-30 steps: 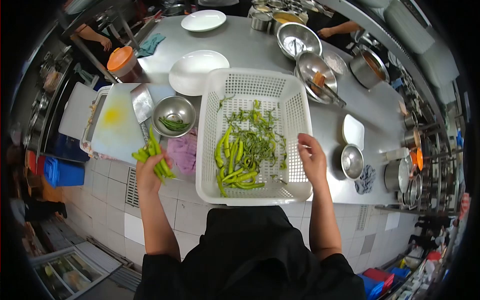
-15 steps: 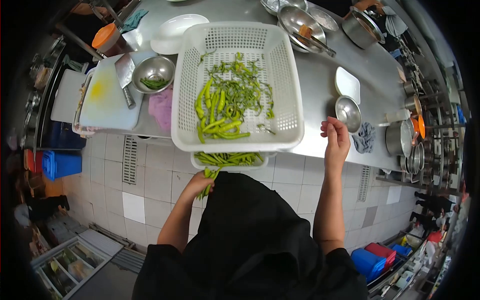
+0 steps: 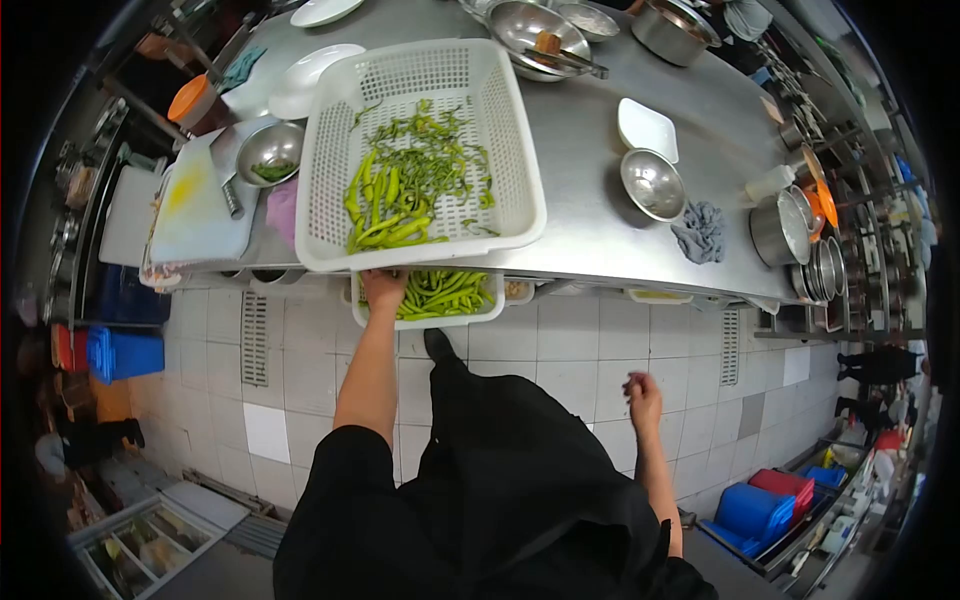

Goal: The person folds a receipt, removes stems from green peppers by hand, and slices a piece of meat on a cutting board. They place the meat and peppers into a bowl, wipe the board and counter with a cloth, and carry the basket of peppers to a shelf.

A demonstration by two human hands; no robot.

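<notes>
My left hand (image 3: 383,290) reaches into the lower white basket (image 3: 430,323), which holds many long green peppers (image 3: 450,294). The upper basket's overhang hides its fingertips, so I cannot see whether they grip a pepper. Above it on the steel table stands a large white perforated basket (image 3: 520,190). Inside that lie several whole green peppers (image 3: 385,205) at the near left and a heap of green stem pieces (image 3: 425,150) behind them. Out to the right, over the floor, my right hand (image 3: 643,398) hangs with loosely bent fingers and nothing visible in it.
On the steel table (image 3: 590,215) are a metal bowl (image 3: 654,185), a white dish (image 3: 648,130) and a grey cloth (image 3: 702,232). A cutting board (image 3: 205,200) and a bowl with green pieces (image 3: 270,153) stand left. Pots (image 3: 780,225) line the right end.
My left hand, earlier holding green peppers beside the lower basket, has moved up into it. My right hand has dropped from the table edge down over the floor. The view has shifted right.
</notes>
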